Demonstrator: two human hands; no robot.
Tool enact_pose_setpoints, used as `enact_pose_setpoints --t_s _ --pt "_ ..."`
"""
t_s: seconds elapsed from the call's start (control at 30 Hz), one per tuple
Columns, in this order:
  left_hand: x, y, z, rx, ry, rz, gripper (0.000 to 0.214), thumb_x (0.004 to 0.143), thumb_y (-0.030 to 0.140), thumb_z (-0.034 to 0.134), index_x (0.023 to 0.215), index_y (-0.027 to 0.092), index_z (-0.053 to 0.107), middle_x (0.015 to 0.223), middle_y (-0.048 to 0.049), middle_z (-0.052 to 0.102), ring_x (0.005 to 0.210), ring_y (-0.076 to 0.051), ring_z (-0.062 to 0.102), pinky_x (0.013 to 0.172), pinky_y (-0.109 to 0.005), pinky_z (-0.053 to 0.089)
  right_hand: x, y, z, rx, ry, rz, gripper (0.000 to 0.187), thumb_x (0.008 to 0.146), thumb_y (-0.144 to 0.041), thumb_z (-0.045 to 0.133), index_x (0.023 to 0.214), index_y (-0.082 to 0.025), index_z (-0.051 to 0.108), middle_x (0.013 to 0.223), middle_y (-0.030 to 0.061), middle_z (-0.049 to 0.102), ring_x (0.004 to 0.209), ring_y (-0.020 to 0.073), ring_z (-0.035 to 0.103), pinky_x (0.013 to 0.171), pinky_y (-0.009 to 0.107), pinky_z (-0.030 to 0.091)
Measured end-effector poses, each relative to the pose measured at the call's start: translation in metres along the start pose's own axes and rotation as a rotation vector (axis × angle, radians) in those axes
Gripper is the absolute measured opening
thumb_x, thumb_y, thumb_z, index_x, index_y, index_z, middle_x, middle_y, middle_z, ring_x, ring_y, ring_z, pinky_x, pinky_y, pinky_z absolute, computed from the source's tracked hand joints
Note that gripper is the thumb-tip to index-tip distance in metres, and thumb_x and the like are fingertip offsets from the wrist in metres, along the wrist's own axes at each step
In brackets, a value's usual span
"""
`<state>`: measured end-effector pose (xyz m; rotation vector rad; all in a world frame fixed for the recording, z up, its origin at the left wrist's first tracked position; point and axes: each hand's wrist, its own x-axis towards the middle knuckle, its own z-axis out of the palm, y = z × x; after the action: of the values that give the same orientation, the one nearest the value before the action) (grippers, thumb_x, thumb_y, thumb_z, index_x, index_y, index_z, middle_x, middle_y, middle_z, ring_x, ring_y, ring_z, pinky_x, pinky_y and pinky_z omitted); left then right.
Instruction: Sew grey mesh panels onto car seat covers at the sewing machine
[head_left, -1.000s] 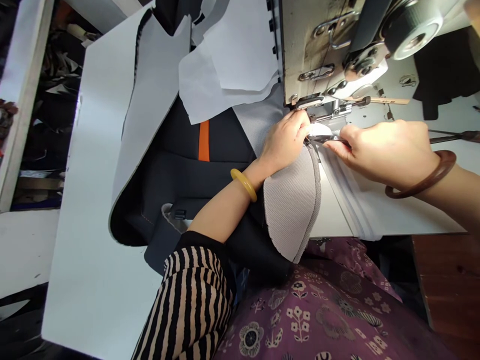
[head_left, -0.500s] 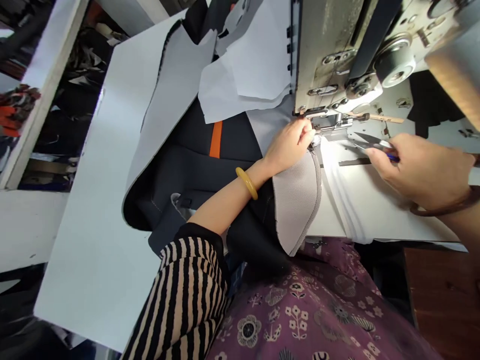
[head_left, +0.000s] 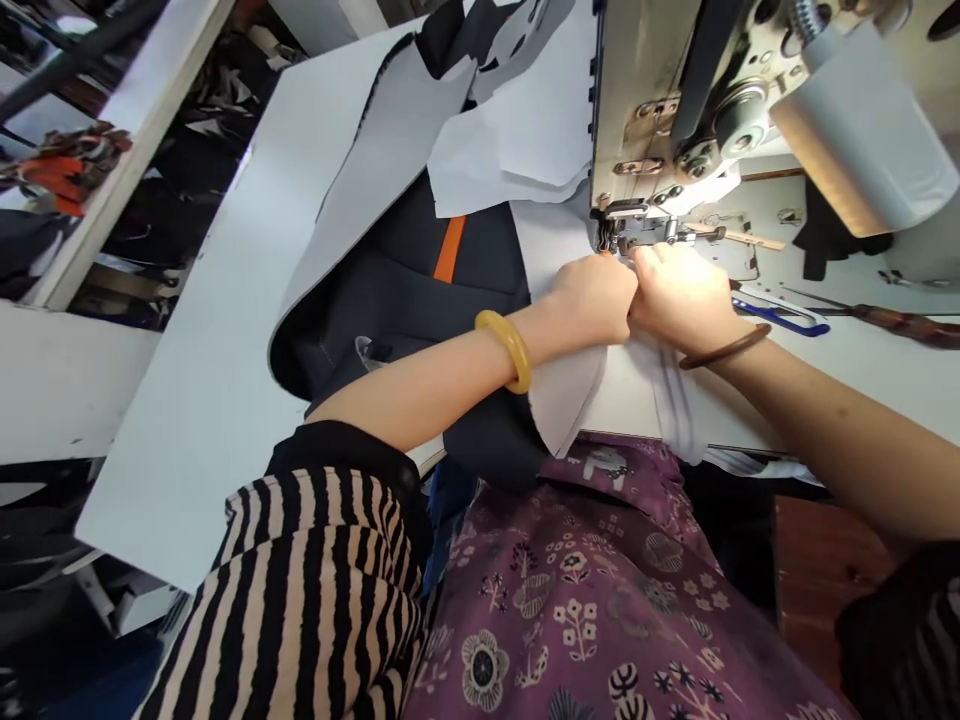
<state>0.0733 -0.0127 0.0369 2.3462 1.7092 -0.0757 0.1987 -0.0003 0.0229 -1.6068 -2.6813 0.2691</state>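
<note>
My left hand (head_left: 596, 300) is closed at the edge of a padded fabric piece (head_left: 566, 395), light grey on one side and black on the other, just before the presser foot (head_left: 607, 232) of a sewing machine (head_left: 637, 110). Against it, my right hand (head_left: 682, 295) is closed too; its fingertips are hidden, so what they hold cannot be made out. A white tape (head_left: 679, 410) hangs from beneath the right hand over the table's front edge. Blue-handled thread snips (head_left: 784, 312) lie on the table right of that hand.
An awl-like tool with a brown handle (head_left: 900, 322) lies at the right. A machine lamp (head_left: 870, 130) hangs above it. White sheets (head_left: 510, 150) lie on the fabric behind my left hand. Shelves of scraps (head_left: 180, 170) stand left of the white table (head_left: 217, 370).
My right hand has let go of the snips, which now lie on the table, and has moved left against my left hand. The view has shifted slightly.
</note>
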Motion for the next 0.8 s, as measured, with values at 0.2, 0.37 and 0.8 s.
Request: enact_pose_setpoints --t_s 0.2,0.37,0.8 --pt "0.011 -0.029 -0.012 -0.152 0.068 0.031 0.013 0.065 0.013 0.058 0.06 0.022 0.066 0.06 -0.0095 0.057 0.073 -0.025 0.058 0.062 -0.038 0.036 0.002 0.02 0.011 0.646 -0.105 0.151 0.045 0.081 -0.02 0.044 0.125 -0.018 0.05 0.078 0.0026 0.068 0.074 0.0186 0.062 0.069 0.028 0.043" --pt "0.007 -0.026 -0.016 -0.245 0.011 -0.003 0.018 0.065 0.009 0.055 0.057 0.022 0.064 0.064 -0.0105 0.057 0.071 -0.023 0.054 0.061 -0.037 0.031 -0.012 0.02 0.012 0.361 -0.025 0.03 0.048 0.086 -0.021 0.034 0.129 -0.023 0.055 0.072 0.0032 0.065 0.071 0.0214 0.061 0.069 0.031 0.041" --pt "0.001 -0.028 -0.008 -0.342 -0.027 0.038 0.028 0.069 0.011 0.05 0.045 0.024 0.048 0.051 -0.0003 0.035 0.058 -0.014 0.034 0.059 -0.034 0.023 -0.017 -0.006 0.012 0.114 -0.292 -0.05 0.054 0.082 -0.019 0.027 0.129 -0.014 0.052 0.077 0.0126 0.066 0.066 0.0271 0.057 0.058 0.033 0.034"
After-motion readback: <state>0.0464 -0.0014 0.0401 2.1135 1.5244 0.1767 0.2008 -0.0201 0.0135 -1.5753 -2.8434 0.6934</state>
